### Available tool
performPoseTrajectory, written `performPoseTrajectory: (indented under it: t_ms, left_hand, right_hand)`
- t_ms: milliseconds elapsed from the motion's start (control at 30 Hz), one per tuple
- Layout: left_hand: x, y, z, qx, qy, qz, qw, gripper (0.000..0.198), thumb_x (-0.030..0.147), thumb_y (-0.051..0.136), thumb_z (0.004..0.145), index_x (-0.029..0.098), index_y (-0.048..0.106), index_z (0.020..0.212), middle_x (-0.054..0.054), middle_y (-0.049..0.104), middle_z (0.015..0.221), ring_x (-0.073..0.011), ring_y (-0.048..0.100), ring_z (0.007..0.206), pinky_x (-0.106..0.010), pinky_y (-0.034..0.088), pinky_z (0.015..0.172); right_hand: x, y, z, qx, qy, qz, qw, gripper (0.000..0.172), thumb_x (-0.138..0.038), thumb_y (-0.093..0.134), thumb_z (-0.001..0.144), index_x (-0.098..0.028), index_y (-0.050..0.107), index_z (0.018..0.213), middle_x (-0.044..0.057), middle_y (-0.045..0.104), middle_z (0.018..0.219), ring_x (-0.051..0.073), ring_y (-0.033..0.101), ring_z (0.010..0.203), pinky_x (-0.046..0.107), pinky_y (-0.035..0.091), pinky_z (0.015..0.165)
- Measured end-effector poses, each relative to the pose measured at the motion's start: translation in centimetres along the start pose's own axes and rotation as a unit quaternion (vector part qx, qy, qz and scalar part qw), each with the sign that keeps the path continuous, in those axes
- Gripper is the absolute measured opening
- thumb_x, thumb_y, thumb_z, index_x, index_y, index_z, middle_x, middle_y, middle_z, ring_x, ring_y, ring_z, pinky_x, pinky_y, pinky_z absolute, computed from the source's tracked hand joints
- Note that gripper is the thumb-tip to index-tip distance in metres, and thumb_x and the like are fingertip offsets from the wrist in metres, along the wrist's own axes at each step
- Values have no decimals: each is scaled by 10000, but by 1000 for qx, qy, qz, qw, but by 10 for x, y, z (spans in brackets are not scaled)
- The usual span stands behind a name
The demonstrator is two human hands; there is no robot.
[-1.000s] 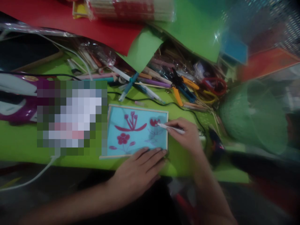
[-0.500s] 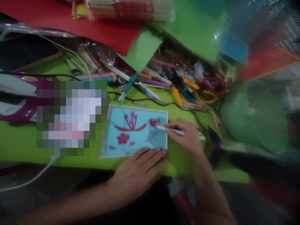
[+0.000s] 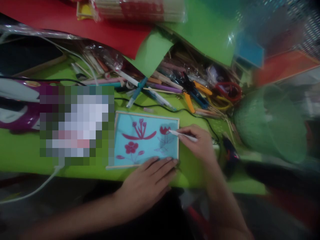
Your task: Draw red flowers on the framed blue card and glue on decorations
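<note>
Green tabletop: free strip along the front edge, left of the left hand; small gap between the forearms.
Framed blue board: lower right edge covered by the left hand; upper right approach blocked by the right hand and white pen.
Black cable: crosses behind the frame, narrow strip between.
Orange-handled pliers, loose pens: crowd the rear.
Green basket: bars far right.

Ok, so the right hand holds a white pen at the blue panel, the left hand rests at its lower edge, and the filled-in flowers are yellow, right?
Not quite: the filled-in flowers are red, as the head view shows. The right hand does hold a white pen at the blue panel, and the left hand rests at its lower edge.
</note>
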State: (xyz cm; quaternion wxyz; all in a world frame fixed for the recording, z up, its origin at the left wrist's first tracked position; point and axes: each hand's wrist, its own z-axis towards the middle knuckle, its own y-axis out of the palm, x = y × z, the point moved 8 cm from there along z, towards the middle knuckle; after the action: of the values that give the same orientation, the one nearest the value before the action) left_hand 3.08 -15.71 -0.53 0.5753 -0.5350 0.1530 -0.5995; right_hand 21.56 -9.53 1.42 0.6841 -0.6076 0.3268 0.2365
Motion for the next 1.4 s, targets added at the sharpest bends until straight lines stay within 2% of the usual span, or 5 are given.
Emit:
performPoseTrajectory:
  t_ms: [567, 800, 1000, 1400]
  left_hand:
    - [0, 2, -1, 0, 7, 1, 1000, 346, 351, 520, 1073, 232, 643, 1375, 13, 646, 1500, -181, 584, 1352, -372, 337, 1191]
    - [0, 3, -2, -2, 6, -2, 1000, 355, 345, 535, 1068, 226, 638, 1386, 10, 632, 1517, -182, 576, 1366, -370, 318, 1216]
    - [0, 0, -1, 9, 6, -1, 1000, 344, 350, 522, 1073, 223, 652, 1365, -1, 650, 1495, -180, 592, 1347, -360, 349, 1197]
    - [0, -1, 2, 1, 6, 4, 1000, 339, 355, 532, 1069, 230, 655, 1360, 11, 651, 1495, -180, 593, 1338, -362, 354, 1172]
  right_hand:
    - [-6, 3, 0, -43, -16, 9, 999, 58, -201, 753, 879, -216, 803, 904, 21, 782, 828, 176, 705, 763, 282, 519, 685]
    - [-4, 1, 0, -19, -18, 12, 1000, 78, -184, 733, 877, -220, 798, 901, 18, 782, 832, 173, 705, 760, 282, 525, 696]
    - [0, 0, -1, 1, -12, 6, 1000, 91, -169, 733, 874, -221, 796, 913, 19, 786, 861, 170, 709, 786, 284, 533, 724]
    - [-2, 0, 0, -21, -13, 9, 1000, 81, -178, 736, 868, -220, 799, 898, 16, 783, 829, 173, 705, 757, 283, 524, 693]
